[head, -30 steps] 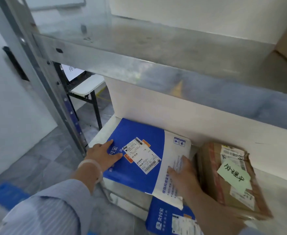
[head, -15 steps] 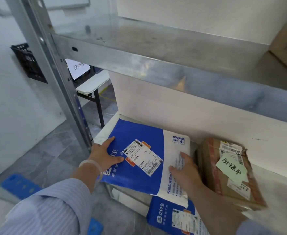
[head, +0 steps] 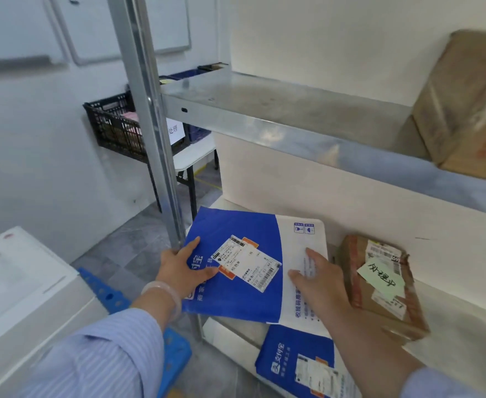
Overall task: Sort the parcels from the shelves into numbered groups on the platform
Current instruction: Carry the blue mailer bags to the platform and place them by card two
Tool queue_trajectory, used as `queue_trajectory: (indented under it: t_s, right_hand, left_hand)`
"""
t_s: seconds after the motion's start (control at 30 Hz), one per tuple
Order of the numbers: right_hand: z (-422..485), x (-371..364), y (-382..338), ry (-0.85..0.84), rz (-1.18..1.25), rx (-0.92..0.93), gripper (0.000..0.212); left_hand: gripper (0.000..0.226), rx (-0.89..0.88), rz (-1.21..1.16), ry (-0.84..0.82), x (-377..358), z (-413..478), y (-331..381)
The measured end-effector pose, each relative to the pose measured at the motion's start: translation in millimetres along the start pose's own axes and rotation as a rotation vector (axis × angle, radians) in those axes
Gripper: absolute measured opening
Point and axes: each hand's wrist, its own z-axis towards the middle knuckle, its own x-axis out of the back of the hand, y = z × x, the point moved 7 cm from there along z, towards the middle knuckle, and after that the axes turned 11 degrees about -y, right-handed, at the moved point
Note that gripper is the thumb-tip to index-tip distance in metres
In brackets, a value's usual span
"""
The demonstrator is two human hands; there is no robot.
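Observation:
A flat blue and white mailer parcel (head: 244,294) with a white shipping label lies half off the front of the lower metal shelf (head: 466,334). My left hand (head: 181,268) grips its left edge, thumb on top. My right hand (head: 319,280) holds its white right end. To the right a small brown taped box (head: 385,308) with a green handwritten note sits on the same shelf. A second blue and white mailer (head: 296,360) lies on the shelf below, partly hidden by my right arm.
The upper metal shelf (head: 279,110) carries a large cardboard box (head: 466,104) at the right. A steel upright (head: 147,119) stands just left of my left hand. Behind it a black crate (head: 112,127) rests on a small table. A white surface (head: 12,277) and blue plastic platform (head: 173,357) are lower left.
Both hands have drawn the blue and white mailer outward over the shelf's front edge. My view has pulled back and up, bringing the upper cardboard box and black crate into sight.

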Motion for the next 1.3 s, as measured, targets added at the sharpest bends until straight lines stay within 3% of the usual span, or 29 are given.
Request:
queue_trajectory:
  t_s: [0.27,0.53,0.93,1.3]
  right_hand:
    - [-70.5,28.2,-15.9,-0.075,-0.088,0.164,0.066]
    - [-166.2,6.3,-36.2,-0.294,-0.099,0.383,0.068]
    - [-331.9,-145.0,-94.5,-0.631,-0.143,0.663,0.068]
    - [-486.7,-340.5,-152.2,-0.790,-0.243,0.751,0.070]
  left_hand:
    - [0.085,0.017,-0.116,0.212,-6.4,-124.1,-2.5]
    - [0.090,0.176,-0.112,0.438,-4.3,-294.9,-37.6]
    - [0.091,0.479,-0.148,0.700,51.4,-524.4,-165.0]
    - [0.089,0.620,-0.224,0.814,138.3,-671.8,-335.8]
